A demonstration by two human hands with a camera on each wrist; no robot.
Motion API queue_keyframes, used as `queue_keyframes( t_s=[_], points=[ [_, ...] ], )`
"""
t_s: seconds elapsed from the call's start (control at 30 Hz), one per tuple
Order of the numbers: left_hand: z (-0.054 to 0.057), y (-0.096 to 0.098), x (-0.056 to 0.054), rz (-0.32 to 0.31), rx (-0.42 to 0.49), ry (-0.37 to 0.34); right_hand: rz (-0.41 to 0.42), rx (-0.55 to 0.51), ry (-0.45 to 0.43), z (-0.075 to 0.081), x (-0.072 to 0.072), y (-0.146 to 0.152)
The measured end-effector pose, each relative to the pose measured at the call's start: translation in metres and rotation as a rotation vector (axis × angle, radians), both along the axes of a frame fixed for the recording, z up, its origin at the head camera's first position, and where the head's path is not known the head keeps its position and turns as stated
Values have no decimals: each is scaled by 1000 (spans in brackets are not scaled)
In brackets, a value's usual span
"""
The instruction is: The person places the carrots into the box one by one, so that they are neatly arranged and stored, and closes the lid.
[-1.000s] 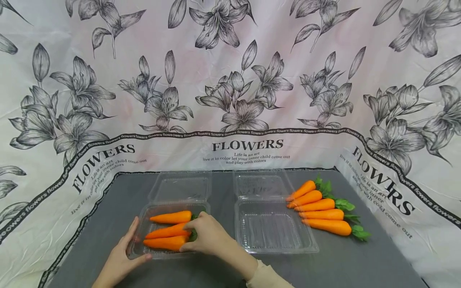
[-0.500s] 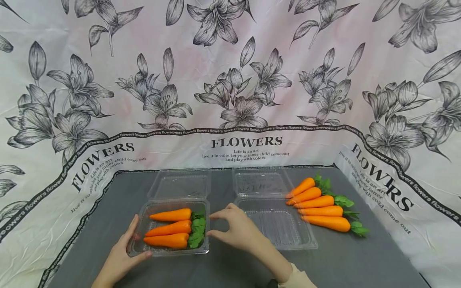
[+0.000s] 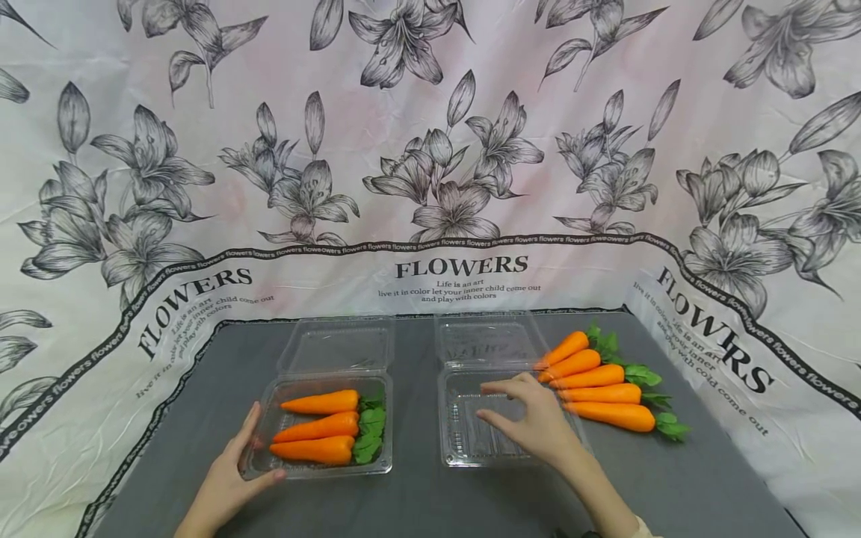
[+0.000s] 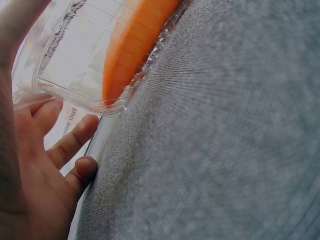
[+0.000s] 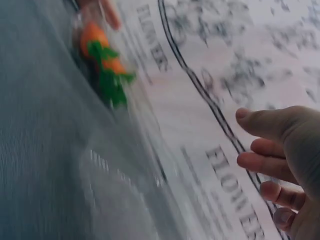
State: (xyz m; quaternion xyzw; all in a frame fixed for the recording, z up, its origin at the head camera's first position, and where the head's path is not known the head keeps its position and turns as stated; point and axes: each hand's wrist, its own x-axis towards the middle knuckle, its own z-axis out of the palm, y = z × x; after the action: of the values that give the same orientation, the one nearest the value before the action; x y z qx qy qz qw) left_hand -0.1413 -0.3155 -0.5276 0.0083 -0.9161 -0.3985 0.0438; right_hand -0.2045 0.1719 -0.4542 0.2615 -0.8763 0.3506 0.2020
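Three orange carrots with green leaf tops lie side by side in the left clear plastic container, their leaves toward its right side. My left hand rests against that container's left front corner, thumb along the front and fingers spread up the side. In the left wrist view, the fingers are loosely extended by the rim, with a carrot showing through the plastic. My right hand is over the right container, thumb and fingers parted and nothing between them. The right wrist view shows its fingers relaxed.
Several more carrots lie in a fanned row on the grey table, tips overlapping the right container's edge in the head view. Both containers' hinged lids lie folded back. A flower-printed cloth surrounds the table's back and sides.
My right hand has let go of the front carrots in the left container and moved right, over to the other container. The left hand has stayed at its corner.
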Motion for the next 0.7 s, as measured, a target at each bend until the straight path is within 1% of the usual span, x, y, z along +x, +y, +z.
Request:
queue_keyframes(
  t_s=[0.13, 0.37, 0.43, 0.57, 0.7],
  points=[
    [-1, 1, -1, -1, 5, 9, -94, -22, 4, -7, 1, 34],
    [-2, 1, -1, -6, 10, 10, -221, -60, 8, -17, 6, 84],
    [-2, 1, -2, -9, 9, 24, -272, -62, 11, -18, 6, 96],
    [-1, 1, -3, -6, 0, 29, -393, -66, 15, -21, 5, 120],
    [0, 1, 0, -4, -17, 21, -497, -120, 40, -26, 5, 146]
  ],
)
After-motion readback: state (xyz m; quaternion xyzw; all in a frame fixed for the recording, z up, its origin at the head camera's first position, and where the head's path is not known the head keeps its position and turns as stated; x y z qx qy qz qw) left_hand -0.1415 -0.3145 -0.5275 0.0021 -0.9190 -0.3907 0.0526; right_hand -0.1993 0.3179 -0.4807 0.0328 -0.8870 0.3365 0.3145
